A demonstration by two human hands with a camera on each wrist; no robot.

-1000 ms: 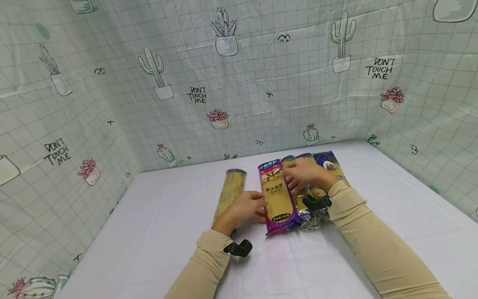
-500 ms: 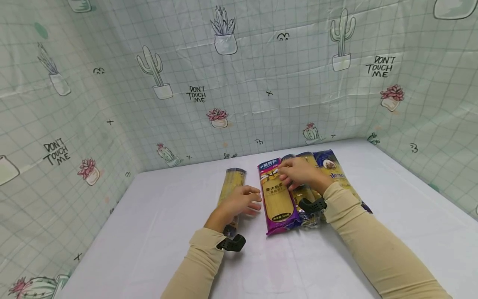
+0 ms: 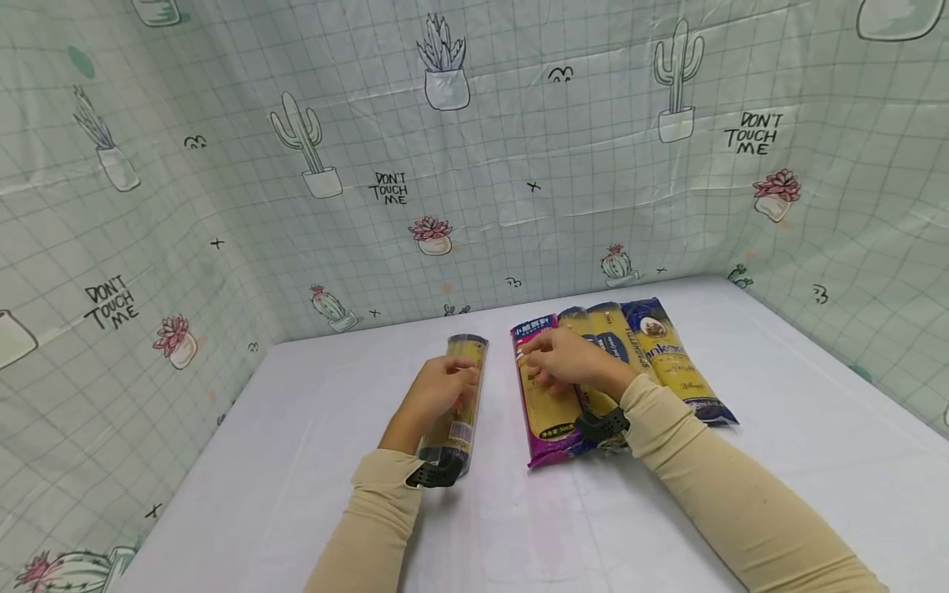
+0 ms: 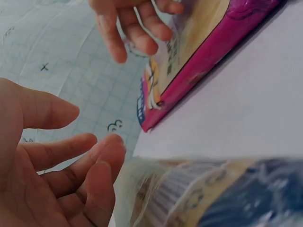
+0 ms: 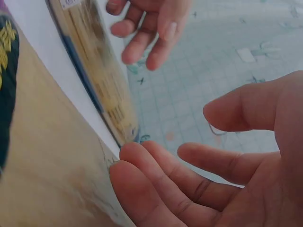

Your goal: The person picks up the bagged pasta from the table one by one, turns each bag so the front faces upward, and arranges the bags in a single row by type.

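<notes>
My left hand (image 3: 437, 391) hovers over a clear pack of spaghetti (image 3: 461, 432) lying by itself on the left; its fingers are loosely bent with nothing between them. In the left wrist view that pack (image 4: 189, 194) shows its barcode and dark blue end. My right hand (image 3: 563, 360) is above a purple-ended pack of spaghetti (image 3: 552, 409), hiding part of its printed front. Thumb and fingers of the right hand (image 5: 203, 175) stand apart in the right wrist view, holding nothing.
Against the purple pack's right side lie further spaghetti packs (image 3: 610, 325), then a blue-and-yellow pasta bag (image 3: 670, 362) at the far right. A white cloth covers the table (image 3: 319, 428). A cactus-print curtain (image 3: 489, 148) hangs behind it.
My left hand has moved left, away from the purple pack to over the lone spaghetti pack. My right hand has left the purple pack's right edge and shifted left over its front.
</notes>
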